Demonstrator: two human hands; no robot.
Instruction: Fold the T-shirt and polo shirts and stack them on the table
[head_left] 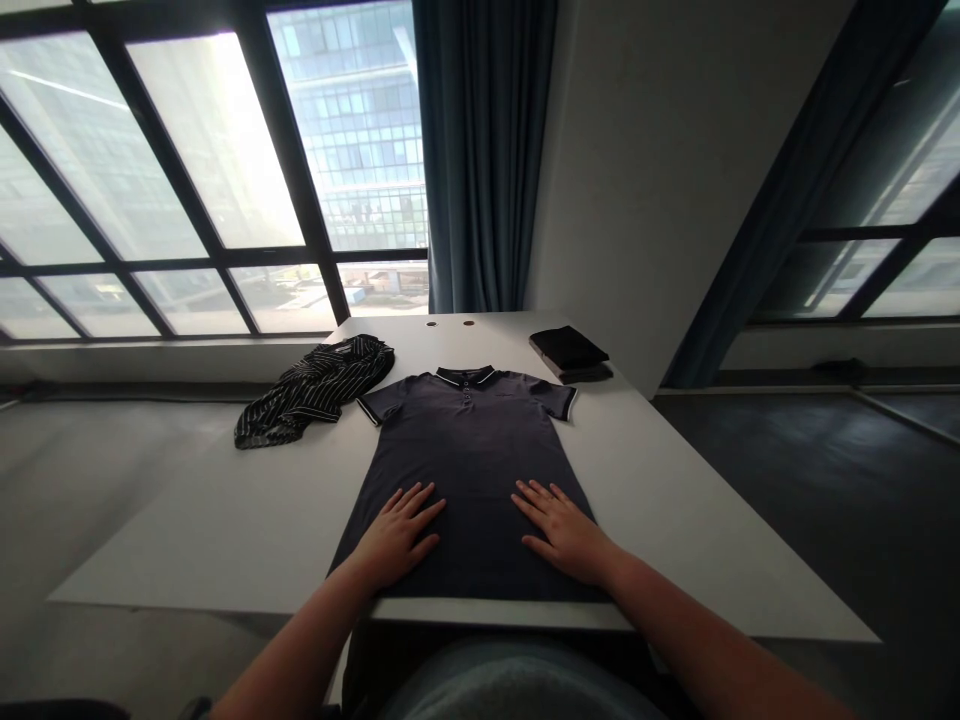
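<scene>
A dark grey polo shirt [472, 450] with white-trimmed collar and sleeves lies spread flat, front up, on a white table [660, 480]. Its collar points away from me and its hem hangs over the near edge. My left hand [397, 535] rests flat on the lower left part of the shirt, fingers spread. My right hand [562, 530] lies flat on the lower right part, fingers apart as well. Neither hand holds anything.
A crumpled black garment with white stripes [315, 390] lies at the table's far left. A folded dark garment [568, 352] sits at the far right corner. Two round cable holes [450, 323] mark the back edge. Windows, a curtain and a wall stand behind.
</scene>
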